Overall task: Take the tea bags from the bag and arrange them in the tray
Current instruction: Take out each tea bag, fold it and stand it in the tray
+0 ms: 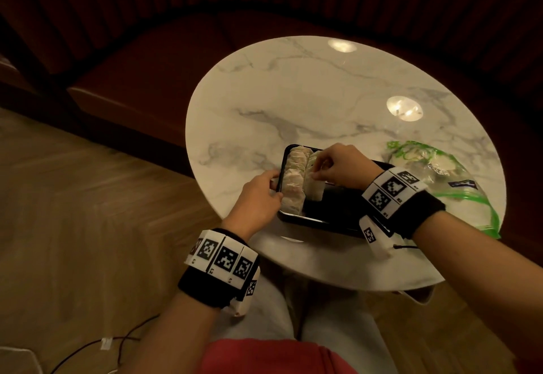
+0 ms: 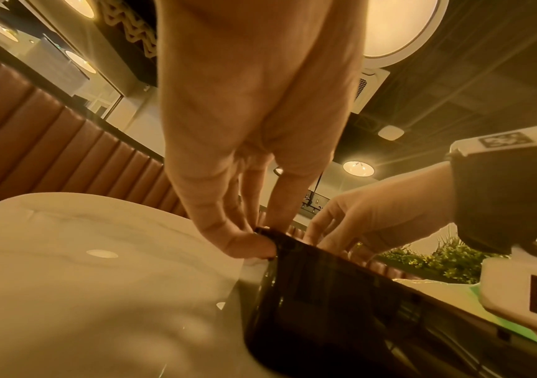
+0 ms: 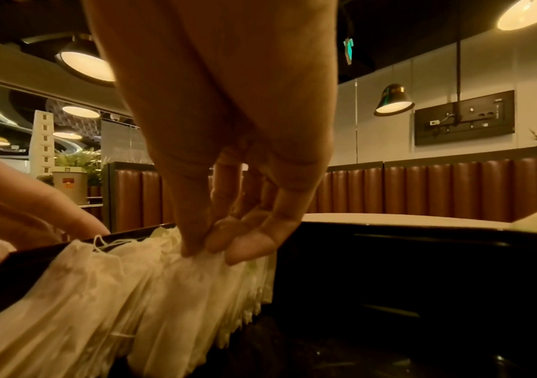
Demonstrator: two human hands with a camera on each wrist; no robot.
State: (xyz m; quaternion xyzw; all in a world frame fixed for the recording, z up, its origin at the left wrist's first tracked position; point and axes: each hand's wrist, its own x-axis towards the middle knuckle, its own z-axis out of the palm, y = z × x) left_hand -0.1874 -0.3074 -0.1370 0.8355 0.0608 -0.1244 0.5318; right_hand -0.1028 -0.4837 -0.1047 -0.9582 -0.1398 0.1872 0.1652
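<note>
Tea bags [image 3: 150,281], judged light, soft and crushable, were pinched at top edges by right hand [image 1: 338,165]; black tray [image 1: 332,215] rim was gripped by left hand [image 1: 258,197].

- No words, brands or numbers can be read anywhere.
- The wristbands [image 1: 393,191] carry only black-and-white square marker codes.
- The dark label [image 1: 462,184] on the plastic bag [image 1: 446,174] is too blurred to read.

White tea bags [image 1: 295,181] stand in two packed rows at the black tray's [image 1: 329,221] left end, under the right hand's [image 1: 338,165] fingertips; the clear, green-trimmed bag [image 1: 440,168] lies beyond its wrist.
</note>
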